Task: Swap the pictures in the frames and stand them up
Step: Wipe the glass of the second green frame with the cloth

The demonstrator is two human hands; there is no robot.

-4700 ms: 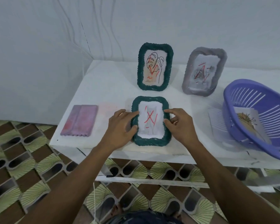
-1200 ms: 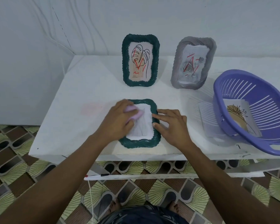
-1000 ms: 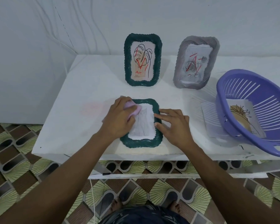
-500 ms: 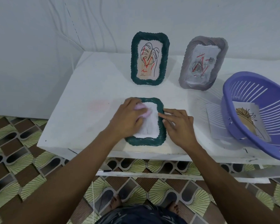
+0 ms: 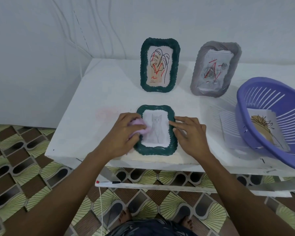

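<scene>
I count two green frames [image 5: 143,65] [image 5: 156,150], one grey frame [image 5: 196,77], one purple basket [image 5: 243,123], one pink cloth [image 5: 137,124] and one pen [image 5: 109,182].

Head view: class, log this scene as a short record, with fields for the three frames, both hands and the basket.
Lying frame: flat green frame on the white table, cat picture inside
Standing frames: green leaf frame, grey frame, both upright behind
Left hand: grips pink cloth at the flat frame's left edge
Right hand: fingers rest on its right edge
Basket: purple basket at right, loose picture inside
</scene>
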